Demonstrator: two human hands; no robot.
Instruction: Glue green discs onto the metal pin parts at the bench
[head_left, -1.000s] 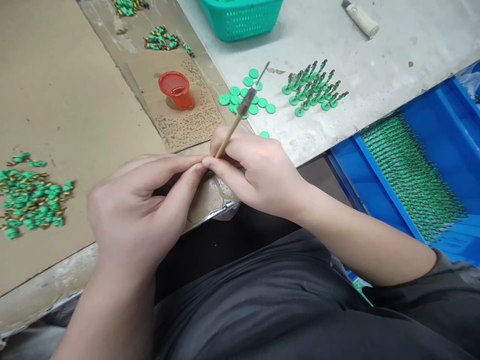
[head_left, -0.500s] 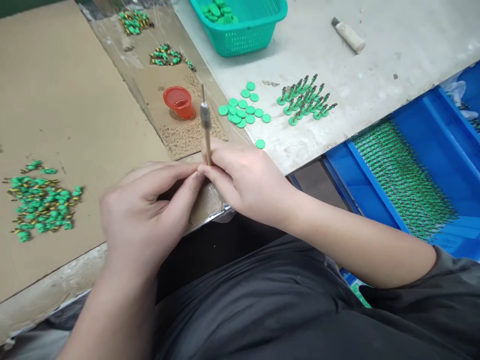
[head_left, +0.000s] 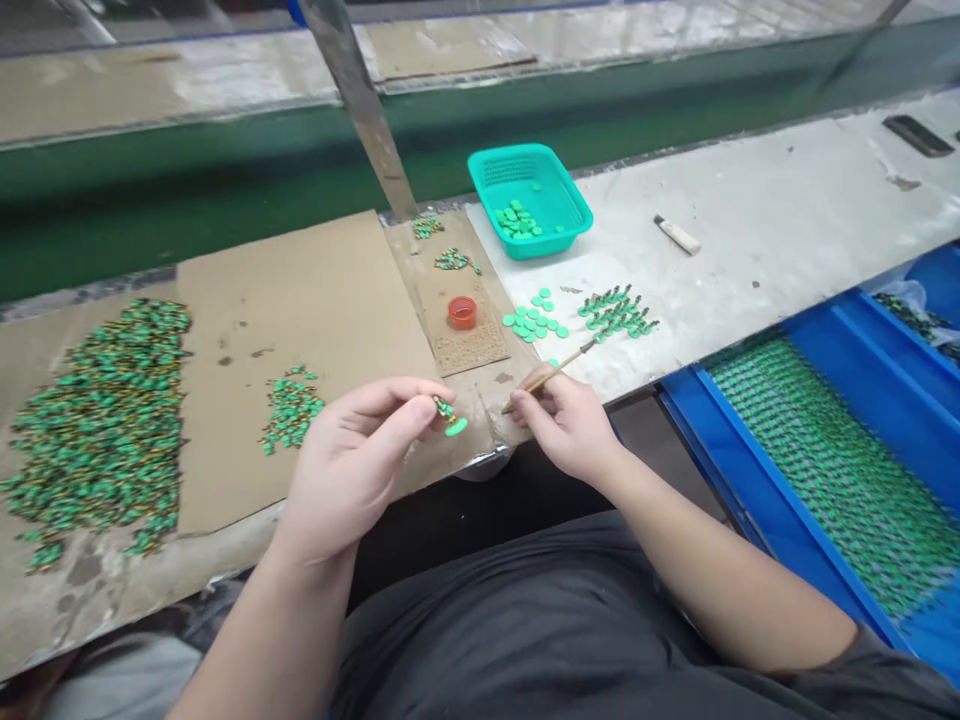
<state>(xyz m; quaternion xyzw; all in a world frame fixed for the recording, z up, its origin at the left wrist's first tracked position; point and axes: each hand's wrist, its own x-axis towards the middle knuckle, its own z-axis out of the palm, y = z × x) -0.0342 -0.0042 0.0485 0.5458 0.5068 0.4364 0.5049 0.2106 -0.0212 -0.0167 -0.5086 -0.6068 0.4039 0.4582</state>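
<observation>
Between the thumb and fingers of my left hand (head_left: 367,455) is a small green toy figure (head_left: 445,410), its round green base (head_left: 456,428) pointing down and outward. My right hand (head_left: 566,420) is closed around a thin brush-like tool (head_left: 559,368) with a wooden handle and a dark upper end that points up and right. The two hands are apart, above the table's front edge. Just beyond them is a small red cup (head_left: 462,312) on a stained piece of cardboard (head_left: 472,350). Loose green discs (head_left: 534,322) lie near my right hand, beside figures standing on discs (head_left: 616,312).
A large heap of green and yellow figures (head_left: 105,420) and a smaller pile (head_left: 292,410) lie at left on cardboard (head_left: 322,290). A teal basket (head_left: 577,225) holds green discs. A tube (head_left: 677,235) lies behind. Blue trays (head_left: 750,420) at right hold rows of figures.
My hands, together half a second ago, have moved apart. The figure with its base now shows in my left hand, and the brush-like tool has tilted rightward. The view has lifted and widened.
</observation>
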